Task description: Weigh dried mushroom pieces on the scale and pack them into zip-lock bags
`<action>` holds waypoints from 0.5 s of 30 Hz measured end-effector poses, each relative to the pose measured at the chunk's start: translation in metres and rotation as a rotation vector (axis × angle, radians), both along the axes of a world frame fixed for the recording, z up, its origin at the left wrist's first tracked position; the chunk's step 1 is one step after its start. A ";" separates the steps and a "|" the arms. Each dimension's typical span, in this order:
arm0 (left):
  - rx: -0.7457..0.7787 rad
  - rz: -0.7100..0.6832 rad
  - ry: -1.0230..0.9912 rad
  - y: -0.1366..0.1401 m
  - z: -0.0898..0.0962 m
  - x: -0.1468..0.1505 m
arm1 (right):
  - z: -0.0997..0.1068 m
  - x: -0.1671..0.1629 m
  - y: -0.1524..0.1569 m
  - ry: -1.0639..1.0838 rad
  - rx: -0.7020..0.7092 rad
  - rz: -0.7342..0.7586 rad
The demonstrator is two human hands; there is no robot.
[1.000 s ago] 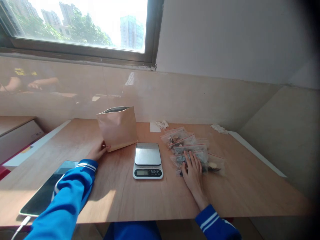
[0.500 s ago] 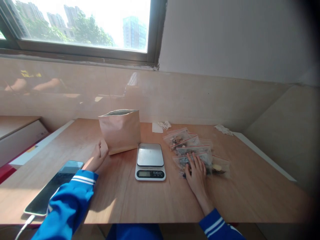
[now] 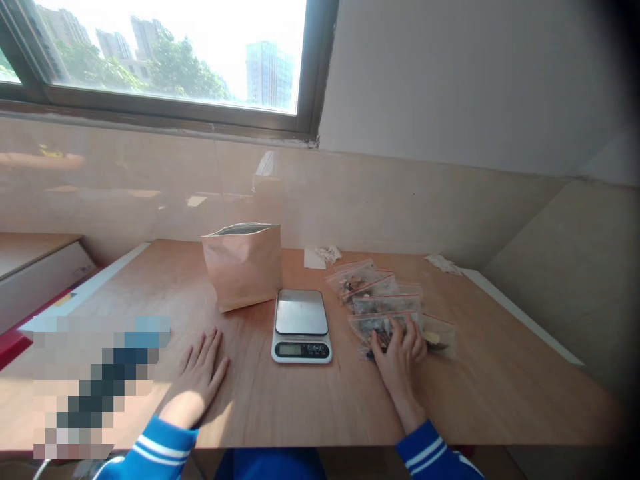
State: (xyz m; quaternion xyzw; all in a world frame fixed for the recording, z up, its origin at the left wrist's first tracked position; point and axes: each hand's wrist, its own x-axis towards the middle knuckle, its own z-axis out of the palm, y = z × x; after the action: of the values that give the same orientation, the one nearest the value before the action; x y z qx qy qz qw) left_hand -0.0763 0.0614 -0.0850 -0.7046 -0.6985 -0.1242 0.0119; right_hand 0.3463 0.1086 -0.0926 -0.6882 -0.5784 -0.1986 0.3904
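My left hand (image 3: 197, 377) lies palm down on the wooden table with its fingers spread, holding nothing. A digital kitchen scale (image 3: 301, 323) with a steel plate stands between my hands; its plate is bare. My right hand (image 3: 400, 350) is on the nearest zip-lock bag (image 3: 367, 325), its fingers and thumb curled over the bag's contents. Behind it lie more zip-lock bags (image 3: 385, 303) with red seal lines, overlapping, with dark and brown pieces inside. Left of the scale, a brown kraft paper pouch (image 3: 245, 270) stands upright with its top open.
At the back of the table (image 3: 280, 413) lie a white paper piece (image 3: 315, 258) and a crumpled tissue (image 3: 330, 253). Another crumpled tissue (image 3: 444, 264) is farther right. A pixelated patch (image 3: 107, 380) covers the left front. A window (image 3: 170, 60) is above the wall tiles.
My left hand has moved from beside the pouch down toward me and now lies flat on the table. My right hand's fingers have curled more on the zip-lock bag.
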 end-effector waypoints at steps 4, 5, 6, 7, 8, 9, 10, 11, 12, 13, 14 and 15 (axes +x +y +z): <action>-0.013 0.028 -0.036 -0.003 0.006 0.005 | -0.001 0.000 -0.003 0.020 0.003 -0.072; -0.016 0.030 -0.048 -0.003 0.006 0.006 | -0.001 0.002 -0.004 0.024 0.004 -0.062; -0.017 0.030 -0.058 -0.004 0.007 0.006 | -0.002 0.003 -0.004 0.027 0.006 -0.046; -0.018 0.030 -0.067 -0.003 0.008 0.006 | -0.001 0.005 -0.005 0.029 0.008 -0.028; -0.018 0.029 -0.073 -0.003 0.008 0.005 | -0.001 0.006 -0.005 0.030 0.009 -0.012; -0.020 0.030 -0.076 -0.002 0.009 0.005 | 0.000 0.008 -0.006 0.031 0.009 0.004; -0.023 0.030 -0.077 -0.001 0.010 0.005 | 0.001 0.009 -0.007 0.032 0.009 0.020; -0.025 0.029 -0.074 0.000 0.011 0.005 | 0.003 0.010 -0.008 0.033 0.012 0.042; -0.024 0.026 -0.067 0.000 0.012 0.006 | 0.004 0.010 -0.009 0.035 0.018 0.075; -0.017 0.021 -0.055 -0.001 0.011 0.008 | 0.006 0.010 -0.011 0.040 0.026 0.118; -0.001 0.013 -0.039 -0.003 0.010 0.010 | 0.007 0.008 -0.013 0.051 0.037 0.166; 0.024 0.012 -0.021 -0.007 0.007 0.013 | 0.009 0.005 -0.016 0.071 0.054 0.211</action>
State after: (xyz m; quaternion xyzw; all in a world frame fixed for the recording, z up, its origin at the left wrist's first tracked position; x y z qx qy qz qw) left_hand -0.0631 0.0539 -0.0783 -0.6990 -0.7012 -0.1397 0.0139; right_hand 0.3515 0.0925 -0.0835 -0.6194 -0.6278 -0.1472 0.4477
